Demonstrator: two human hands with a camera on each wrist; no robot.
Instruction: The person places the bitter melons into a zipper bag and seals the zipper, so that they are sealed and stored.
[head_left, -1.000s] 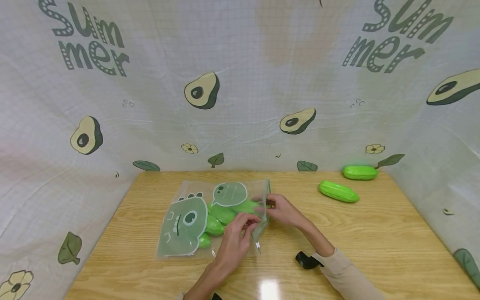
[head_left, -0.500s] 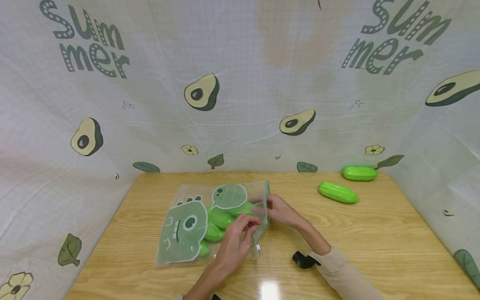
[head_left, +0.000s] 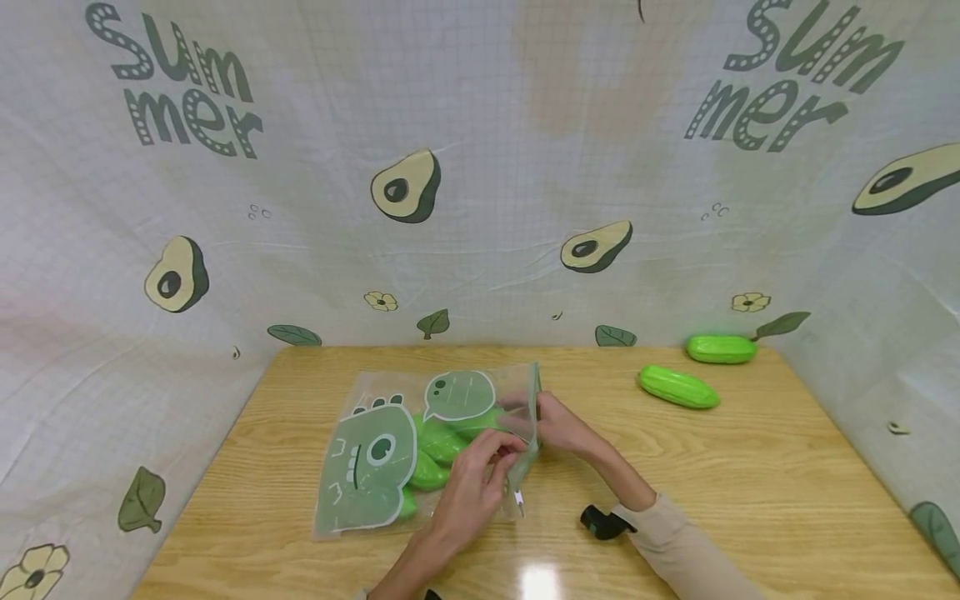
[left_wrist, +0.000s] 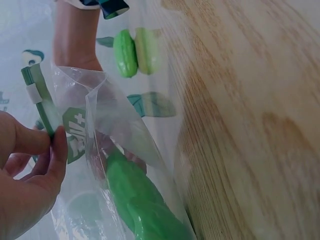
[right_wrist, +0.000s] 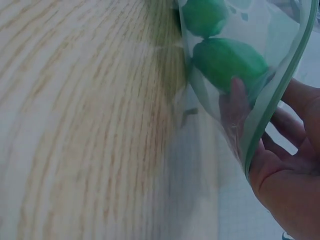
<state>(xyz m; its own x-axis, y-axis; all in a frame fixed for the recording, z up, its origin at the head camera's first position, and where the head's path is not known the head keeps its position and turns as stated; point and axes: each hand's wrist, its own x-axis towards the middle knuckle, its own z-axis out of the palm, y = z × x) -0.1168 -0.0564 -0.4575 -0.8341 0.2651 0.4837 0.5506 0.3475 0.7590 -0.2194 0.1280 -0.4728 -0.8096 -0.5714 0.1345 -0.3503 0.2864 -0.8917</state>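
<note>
A clear zip bag (head_left: pixel 366 467) with a green dinosaur print lies on the table, its mouth facing right. Several shiny green toy cucumbers (head_left: pixel 429 472) are inside it. My left hand (head_left: pixel 468 483) pinches the near edge of the mouth by the green zip strip (left_wrist: pixel 44 107), close to the white slider (left_wrist: pixel 34 93). My right hand (head_left: pixel 562 423) reaches in through the mouth. Through the film, its fingers (right_wrist: pixel 235 102) lie on either side of the end of one toy cucumber (left_wrist: pixel 135 190); the film partly blurs this grasp.
Two more green toy cucumbers, one nearer (head_left: pixel 678 387) and one farther (head_left: pixel 721 349), lie at the table's back right. A white cloth (head_left: pixel 480 275) printed with avocados hangs behind and beside the wooden table (head_left: pixel 720 475).
My right hand has gone slightly deeper into the bag, its forearm shifting left. The bag's left end has slid a little nearer. My left hand keeps its pinch on the edge.
</note>
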